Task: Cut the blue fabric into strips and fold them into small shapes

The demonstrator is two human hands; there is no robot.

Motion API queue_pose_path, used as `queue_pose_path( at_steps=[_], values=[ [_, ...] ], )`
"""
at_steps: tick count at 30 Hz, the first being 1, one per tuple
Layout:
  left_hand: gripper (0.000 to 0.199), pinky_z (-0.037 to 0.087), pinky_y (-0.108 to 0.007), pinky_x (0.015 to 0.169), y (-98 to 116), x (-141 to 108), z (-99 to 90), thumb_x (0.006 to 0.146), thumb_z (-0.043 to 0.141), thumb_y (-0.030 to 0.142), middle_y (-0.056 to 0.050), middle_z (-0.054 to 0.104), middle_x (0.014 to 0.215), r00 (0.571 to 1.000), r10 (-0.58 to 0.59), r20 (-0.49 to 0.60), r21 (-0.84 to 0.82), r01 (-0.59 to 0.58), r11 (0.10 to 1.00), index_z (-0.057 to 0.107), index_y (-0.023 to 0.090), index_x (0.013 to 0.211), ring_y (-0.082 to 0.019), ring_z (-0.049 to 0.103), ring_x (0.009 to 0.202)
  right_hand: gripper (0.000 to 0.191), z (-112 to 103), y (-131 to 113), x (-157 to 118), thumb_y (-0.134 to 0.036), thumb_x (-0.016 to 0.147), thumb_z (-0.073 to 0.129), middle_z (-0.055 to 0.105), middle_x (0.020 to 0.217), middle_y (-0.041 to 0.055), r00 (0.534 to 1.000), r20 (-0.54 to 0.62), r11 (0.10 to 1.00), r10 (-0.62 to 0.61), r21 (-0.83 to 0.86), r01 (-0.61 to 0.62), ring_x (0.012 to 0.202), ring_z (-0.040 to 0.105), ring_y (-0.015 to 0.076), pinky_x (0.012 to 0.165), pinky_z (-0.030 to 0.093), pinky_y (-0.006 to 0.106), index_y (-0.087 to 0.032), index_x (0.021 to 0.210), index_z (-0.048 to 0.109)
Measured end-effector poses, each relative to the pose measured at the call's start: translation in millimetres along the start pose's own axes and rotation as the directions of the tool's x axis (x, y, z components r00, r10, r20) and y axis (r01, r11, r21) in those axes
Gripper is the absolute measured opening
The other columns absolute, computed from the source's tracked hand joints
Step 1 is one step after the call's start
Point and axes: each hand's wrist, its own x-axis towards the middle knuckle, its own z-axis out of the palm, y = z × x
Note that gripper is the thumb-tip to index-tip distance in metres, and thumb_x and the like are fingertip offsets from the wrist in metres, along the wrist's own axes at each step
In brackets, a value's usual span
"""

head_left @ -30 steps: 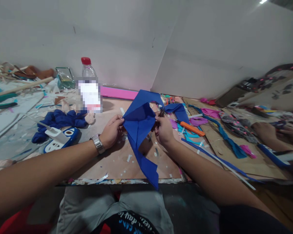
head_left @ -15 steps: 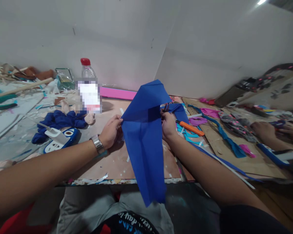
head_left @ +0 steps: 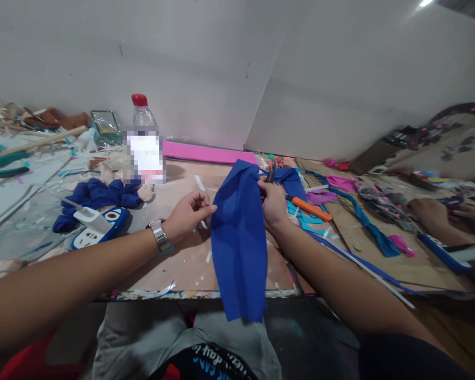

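Observation:
A long piece of blue fabric hangs creased between my hands, its lower end past the table's front edge. My left hand, with a metal watch on the wrist, is closed, thumb and forefinger pinching at the fabric's left edge. My right hand is closed on the fabric's upper right side. A dark tool juts up from that same hand; its kind is mostly hidden. Behind it lies another blue fabric piece. Just right of my right hand is an orange-handled cutter.
On the left are a blue-and-white glue-gun-like device, dark blue bundles, green-handled pliers and a red-capped bottle. A pink strip lies along the wall. At far right, another person's hands work near fabric scraps.
The fabric's raised upper flap has dropped and folded down, making the piece narrower. My left hand has shifted right and slightly down. My right hand has stayed nearly in place.

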Motion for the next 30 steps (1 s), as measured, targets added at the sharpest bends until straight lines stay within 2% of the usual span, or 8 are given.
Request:
queue_pose_path(
  at_steps=[3,8,10,13,18,22,26,30],
  values=[
    [0.032,0.050,-0.021,0.059,1.2,-1.7,0.6,0.081,0.083,0.039,0.001,0.064,0.073,0.995,0.040,0.087,0.008,-0.041,0.999,0.061,0.017,0.090,-0.011,0.061,0.061,0.029,11.6,-6.6,-22.8,-0.037,0.071,0.080,0.048,0.065,-0.0071,0.998,0.042,0.999,-0.040,-0.029,0.042,0.058,0.041,0.0112,0.055,0.037,0.025,-0.024,0.081,0.057],
    [0.039,0.054,-0.027,0.071,3.7,-4.5,0.4,0.082,0.084,0.047,-0.005,0.070,0.087,0.989,0.052,0.138,0.023,-0.055,0.998,0.069,0.016,0.101,-0.016,0.066,0.077,0.017,24.2,-13.7,-53.2,-0.040,0.090,0.070,0.064,0.079,-0.0007,0.894,0.420,0.926,-0.156,-0.252,0.280,0.063,0.052,0.0136,0.064,0.045,0.028,-0.023,0.089,0.067],
    [0.039,0.051,-0.026,0.067,5.1,-5.5,0.6,0.079,0.086,0.047,-0.003,0.068,0.078,0.991,0.052,0.123,0.022,-0.055,0.998,0.070,0.016,0.094,-0.016,0.063,0.073,0.019,25.7,-15.7,-57.4,-0.041,0.094,0.067,0.073,0.096,0.0050,0.819,0.543,0.897,-0.183,-0.250,0.366,0.086,0.067,0.0204,0.083,0.053,0.034,-0.023,0.094,0.071],
    [0.037,0.045,-0.024,0.060,5.2,-5.6,0.9,0.077,0.088,0.046,-0.001,0.063,0.067,0.995,0.033,0.091,-0.005,-0.032,0.999,0.070,0.015,0.085,-0.014,0.057,0.066,0.021,24.5,-15.7,-58.0,-0.041,0.096,0.064,0.077,0.112,0.0084,0.750,0.628,0.872,-0.209,-0.227,0.433,0.113,0.069,0.0262,0.102,0.051,0.042,-0.023,0.099,0.074],
    [0.025,0.041,-0.023,0.051,-0.7,0.0,1.3,0.077,0.085,0.035,0.001,0.063,0.064,0.987,-0.154,-0.048,-0.314,0.131,0.940,0.068,0.016,0.079,-0.010,0.051,0.052,0.023,19.0,-7.4,-54.2,-0.043,0.095,0.066,0.078,0.091,0.0069,0.834,0.540,0.939,-0.114,-0.216,0.268,0.086,0.071,0.0217,0.082,0.056,0.037,-0.021,0.100,0.073],
    [0.016,0.056,-0.028,0.062,1.5,2.3,2.1,0.073,0.070,0.025,-0.004,0.074,0.076,0.963,-0.259,-0.078,-0.478,0.191,0.857,0.069,0.016,0.087,-0.017,0.067,0.063,0.019,17.4,-3.3,-44.3,-0.039,0.090,0.070,0.071,0.079,0.0021,0.920,0.368,0.971,-0.135,-0.134,0.197,0.061,0.058,0.0125,0.055,0.044,0.026,-0.021,0.093,0.068],
    [0.027,0.063,-0.039,0.077,10.4,-3.5,1.2,0.069,0.065,0.031,-0.012,0.080,0.089,0.934,-0.331,0.136,-0.533,0.351,0.770,0.073,0.014,0.088,-0.028,0.076,0.083,0.027,17.7,-1.0,-35.3,-0.040,0.083,0.076,0.069,0.087,-0.0006,0.958,0.284,0.987,-0.030,-0.140,0.072,0.047,0.041,0.0055,0.043,0.029,0.024,-0.021,0.100,0.068],
    [0.024,0.061,-0.046,0.070,12.3,-8.3,-2.4,0.069,0.070,0.036,-0.015,0.078,0.077,0.888,-0.368,0.276,-0.429,0.457,0.779,0.073,0.014,0.079,-0.035,0.076,0.075,0.041,14.4,8.0,-34.6,-0.057,0.080,0.079,0.051,0.057,-0.0075,0.935,0.349,0.998,0.058,-0.045,-0.045,0.045,0.039,0.0083,0.043,0.030,0.025,-0.021,0.097,0.068]
  ],
)
